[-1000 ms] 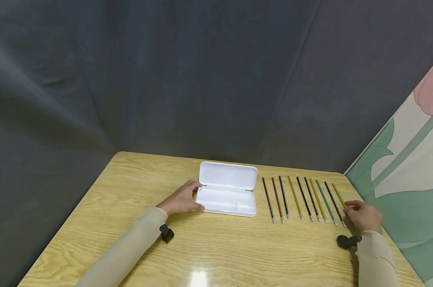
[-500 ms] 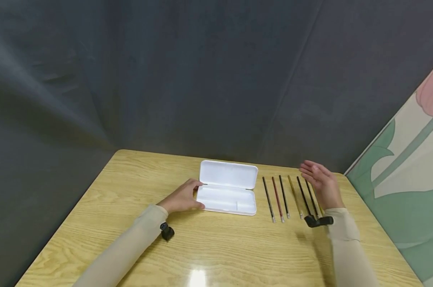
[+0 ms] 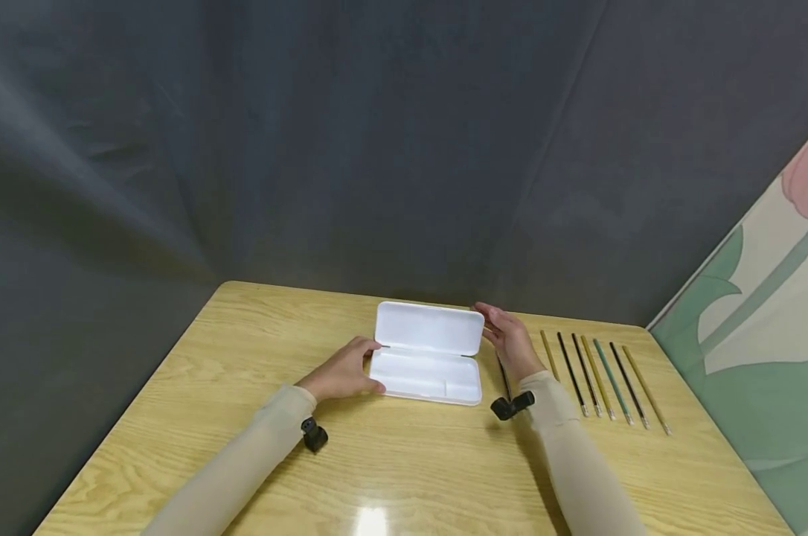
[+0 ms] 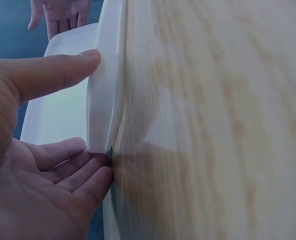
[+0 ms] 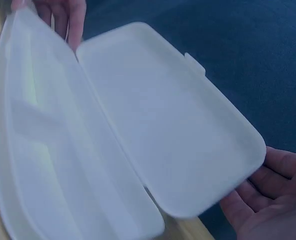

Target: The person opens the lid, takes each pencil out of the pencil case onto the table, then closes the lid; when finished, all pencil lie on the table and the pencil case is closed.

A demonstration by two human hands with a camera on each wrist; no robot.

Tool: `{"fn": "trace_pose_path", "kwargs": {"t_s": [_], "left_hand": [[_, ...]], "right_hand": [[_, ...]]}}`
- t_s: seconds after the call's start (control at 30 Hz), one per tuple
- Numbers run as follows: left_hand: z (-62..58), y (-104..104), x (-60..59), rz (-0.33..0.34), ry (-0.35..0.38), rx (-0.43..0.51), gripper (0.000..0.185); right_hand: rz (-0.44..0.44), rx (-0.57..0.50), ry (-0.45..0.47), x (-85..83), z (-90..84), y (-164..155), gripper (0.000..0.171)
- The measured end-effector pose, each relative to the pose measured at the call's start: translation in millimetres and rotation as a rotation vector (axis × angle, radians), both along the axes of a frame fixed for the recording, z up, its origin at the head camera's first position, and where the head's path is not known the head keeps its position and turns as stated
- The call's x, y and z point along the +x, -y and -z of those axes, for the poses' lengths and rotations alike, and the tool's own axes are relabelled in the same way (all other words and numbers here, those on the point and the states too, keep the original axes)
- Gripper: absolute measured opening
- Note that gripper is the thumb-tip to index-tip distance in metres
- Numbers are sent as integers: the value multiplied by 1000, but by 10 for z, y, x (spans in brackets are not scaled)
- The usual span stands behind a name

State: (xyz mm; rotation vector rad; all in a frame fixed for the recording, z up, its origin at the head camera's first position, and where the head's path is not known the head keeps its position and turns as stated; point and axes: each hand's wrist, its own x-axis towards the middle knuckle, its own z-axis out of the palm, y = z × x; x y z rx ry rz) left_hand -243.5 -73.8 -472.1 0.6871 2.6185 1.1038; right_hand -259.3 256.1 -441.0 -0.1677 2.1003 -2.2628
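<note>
An open white pencil case point(image 3: 425, 357) lies in the middle of the wooden table point(image 3: 411, 476). My left hand point(image 3: 369, 368) holds the left end of its base; in the left wrist view the thumb point(image 4: 52, 75) lies on the rim of the case point(image 4: 105, 100) and the fingers point(image 4: 72, 170) sit at its side. My right hand point(image 3: 494, 327) is open, fingers straight, at the right end of the raised lid point(image 5: 173, 125), with its palm point(image 5: 268, 200) just behind the lid's edge. I cannot tell whether it touches the lid.
Several pencils point(image 3: 598, 376) lie in a row on the table to the right of the case, and one dark pencil point(image 3: 504, 376) shows beside my right wrist. A dark cloth hangs behind the table. A flower picture point(image 3: 765, 313) stands at the right.
My right hand has left the far end of the pencil row and moved left across it to the case's lid. The left hand has stayed on the case.
</note>
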Motion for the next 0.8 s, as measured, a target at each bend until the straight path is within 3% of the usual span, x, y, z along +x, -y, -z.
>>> {"fn": "trace_pose_path", "kwargs": {"t_s": [0.3,0.5,0.67,0.8], "left_hand": [[-22,17,11,-6,-15,-18,79],[-44,6,24,-41,-26,-31,77],[-31,-12,40,-79,-19,-51,75],[-33,8,44,-125,37,-46,72]], "right_hand": [[-93,-100,-3,19,21,70,55],[-75,-127,-23,17,39,130,44],[32,43,0,48,75,199,26],[61,226,-12,125,82,230,30]]}}
